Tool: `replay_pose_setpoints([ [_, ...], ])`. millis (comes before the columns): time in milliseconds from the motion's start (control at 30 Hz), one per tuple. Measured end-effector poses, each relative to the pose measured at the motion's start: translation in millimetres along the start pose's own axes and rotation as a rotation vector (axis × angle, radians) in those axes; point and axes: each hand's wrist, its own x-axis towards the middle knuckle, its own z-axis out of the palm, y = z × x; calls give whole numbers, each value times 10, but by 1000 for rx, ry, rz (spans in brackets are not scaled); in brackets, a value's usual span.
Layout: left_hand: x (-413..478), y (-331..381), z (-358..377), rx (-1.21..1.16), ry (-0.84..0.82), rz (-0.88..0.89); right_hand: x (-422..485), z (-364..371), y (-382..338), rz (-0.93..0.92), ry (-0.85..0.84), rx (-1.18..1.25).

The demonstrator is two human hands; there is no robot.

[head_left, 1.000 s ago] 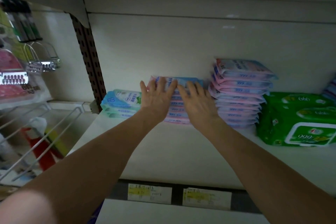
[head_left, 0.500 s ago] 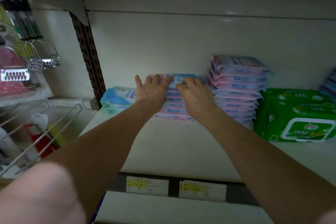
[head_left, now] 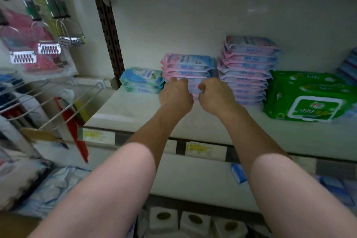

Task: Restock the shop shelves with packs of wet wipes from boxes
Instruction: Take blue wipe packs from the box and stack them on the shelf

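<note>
A stack of pink-and-blue wet wipes packs (head_left: 188, 65) stands at the back of the white shelf (head_left: 135, 110). My left hand (head_left: 174, 95) and my right hand (head_left: 215, 96) are side by side at the stack's front. Their fingers curl on the front edges of its lower packs, and the thumbs point toward each other. The fingertips are hidden behind the hands. A taller stack of the same packs (head_left: 249, 67) stands right of it. A low pile of teal packs (head_left: 142, 80) lies to its left.
Large green wipes packs (head_left: 309, 96) fill the shelf's right side. A perforated upright (head_left: 109, 44) bounds the shelf on the left. Beyond it, hooks carry graters (head_left: 48, 48) over a wire rack (head_left: 58, 106). Price labels (head_left: 205, 149) line the shelf edge. Toilet rolls (head_left: 195, 220) sit below.
Both hands moved from lying flat on top of the middle stack down to its front, and the fingers curled. The camera drew back and lower shelves came into view.
</note>
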Motion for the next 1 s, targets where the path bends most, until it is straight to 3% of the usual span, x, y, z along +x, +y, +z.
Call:
replay_pose_setpoints([
  [167,-489,157,58,-320,-42,-71,-516,19,83,123,-24,110],
  [333,-916,151,96,-468,-89,-145,-1037,55,162,303,-18,175],
  [567,-1427,-116,148,-476,-271,-59,-1673,207,32,586,-65,93],
  [767,-1852,-196,263,-456,-503,-35,-2456,427,-131,816,29,113],
  [1000,-2615,67,306,-446,-693,153,-3351,289,-78,1035,97,104],
])
